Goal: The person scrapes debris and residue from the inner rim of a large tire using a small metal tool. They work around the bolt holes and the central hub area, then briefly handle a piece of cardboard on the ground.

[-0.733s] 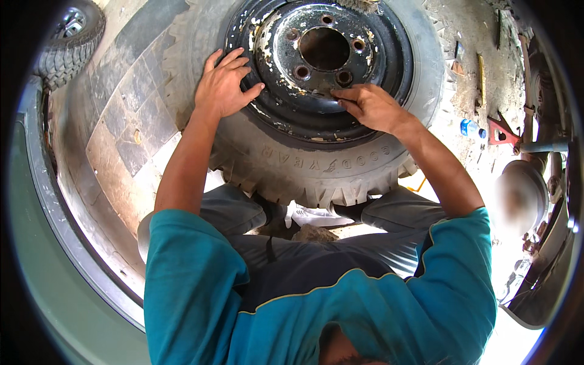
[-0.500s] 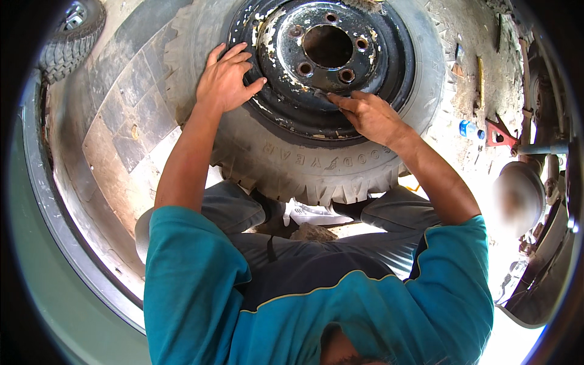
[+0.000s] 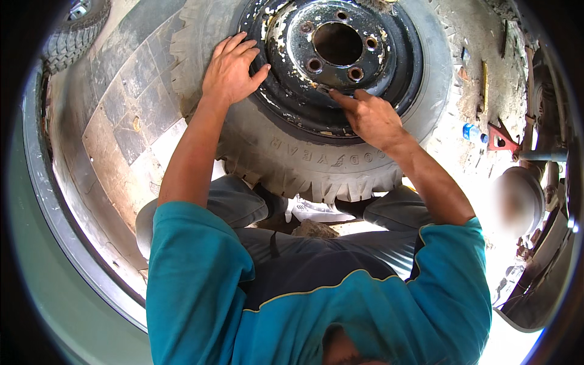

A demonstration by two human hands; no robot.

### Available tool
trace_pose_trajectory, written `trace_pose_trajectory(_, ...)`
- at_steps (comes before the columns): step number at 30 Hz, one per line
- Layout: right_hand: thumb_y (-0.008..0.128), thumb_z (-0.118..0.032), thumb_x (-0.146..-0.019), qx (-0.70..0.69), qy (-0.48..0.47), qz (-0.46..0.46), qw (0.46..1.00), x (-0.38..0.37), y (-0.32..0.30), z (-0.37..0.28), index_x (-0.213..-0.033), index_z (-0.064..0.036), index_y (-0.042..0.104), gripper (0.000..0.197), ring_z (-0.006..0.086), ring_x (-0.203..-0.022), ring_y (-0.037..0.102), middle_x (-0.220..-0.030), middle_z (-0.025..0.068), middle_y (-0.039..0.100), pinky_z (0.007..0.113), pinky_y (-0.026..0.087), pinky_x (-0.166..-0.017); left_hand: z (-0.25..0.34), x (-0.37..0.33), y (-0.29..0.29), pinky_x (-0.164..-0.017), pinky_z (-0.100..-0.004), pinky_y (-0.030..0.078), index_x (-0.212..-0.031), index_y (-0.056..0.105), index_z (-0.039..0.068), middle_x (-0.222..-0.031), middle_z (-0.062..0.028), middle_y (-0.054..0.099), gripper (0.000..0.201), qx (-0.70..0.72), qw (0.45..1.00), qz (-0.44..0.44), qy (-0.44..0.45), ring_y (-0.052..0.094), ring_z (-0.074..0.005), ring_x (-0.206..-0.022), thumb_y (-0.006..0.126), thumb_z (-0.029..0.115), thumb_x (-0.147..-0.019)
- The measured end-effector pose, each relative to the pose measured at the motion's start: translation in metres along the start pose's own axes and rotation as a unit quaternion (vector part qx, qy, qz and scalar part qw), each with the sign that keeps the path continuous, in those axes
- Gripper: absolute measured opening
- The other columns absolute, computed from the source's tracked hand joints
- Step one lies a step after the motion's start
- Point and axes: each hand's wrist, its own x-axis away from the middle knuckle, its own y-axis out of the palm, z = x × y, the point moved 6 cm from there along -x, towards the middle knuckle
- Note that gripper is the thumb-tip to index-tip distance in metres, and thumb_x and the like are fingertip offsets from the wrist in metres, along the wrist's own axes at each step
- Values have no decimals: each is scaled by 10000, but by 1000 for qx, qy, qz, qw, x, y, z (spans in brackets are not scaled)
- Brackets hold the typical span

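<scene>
A large wheel lies in front of me. Its black steel rim (image 3: 398, 79) has chipped paint with pale patches, several bolt holes and a big centre hole, and the grey, chunky-treaded tyre (image 3: 298, 164) surrounds it. My left hand (image 3: 234, 72) rests with fingers spread on the tyre's sidewall and the left edge of the rim. Over the near part of the rim, my right hand (image 3: 372, 115) is closed, its index finger stretched forward. Under that fingertip a small grey flat piece (image 3: 323, 89) presses against the rim just below the bolt holes; its exact kind is too small to tell.
A brush-like bristly thing (image 3: 378, 5) sits at the rim's far edge. To the right lie a blue-labelled bottle (image 3: 473, 132), a red metal stand (image 3: 501, 139) and a yellow strip (image 3: 485, 85). Another tyre (image 3: 73, 45) stands at far left; a stone (image 3: 314, 229) lies between my legs.
The wheel and floor sit slightly farther right in view. Against the rim, my right hand and the grey piece have shifted a little left and away from me. My left hand stays in place.
</scene>
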Motion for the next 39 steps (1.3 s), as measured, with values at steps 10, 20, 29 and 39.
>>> trace_pose_trajectory(10, 619, -142, -999, -38, -12, 29, 999, -14, 3, -7, -1465, -235, 629, 476, 393, -910, 755, -1041, 208, 693, 502, 643, -779, -2, -1, 2, -1300, -448, 279, -1222, 792, 35, -1491, -82, 657, 503, -12, 1000, -25, 0, 450, -256, -1518, 687, 453, -963)
trace_pose_trajectory(20, 618, -141, -986, 37, 57, -66, 996, -2, 26, -29, -1582, -243, 527, 611, 388, -815, 769, -1087, 223, 667, 508, 647, -728, -1, 1, 1, -1277, -447, 311, -1178, 808, 35, -1478, -68, 672, 444, -10, 1000, -20, -7, 470, -261, -1509, 720, 408, -953)
trace_pose_trajectory(29, 624, -152, -985, 53, 64, -26, 996, -1, 16, -22, -1540, -237, 576, 564, 380, -793, 767, -1065, 220, 667, 491, 645, -739, 0, 0, 0, -1276, -444, 314, -1164, 816, 38, -1472, -67, 676, 436, -17, 1000, -12, -4, 473, -262, -1508, 719, 407, -952)
trace_pose_trajectory(39, 595, -154, -1011, 39, 94, -28, 994, -9, 19, -37, -1546, -248, 565, 544, 401, -834, 766, -1101, 231, 672, 509, 641, -740, -2, 0, 4, -1307, -424, 268, -1176, 814, 54, -1493, -51, 660, 462, -22, 999, -40, -28, 437, -228, -1526, 678, 447, -976)
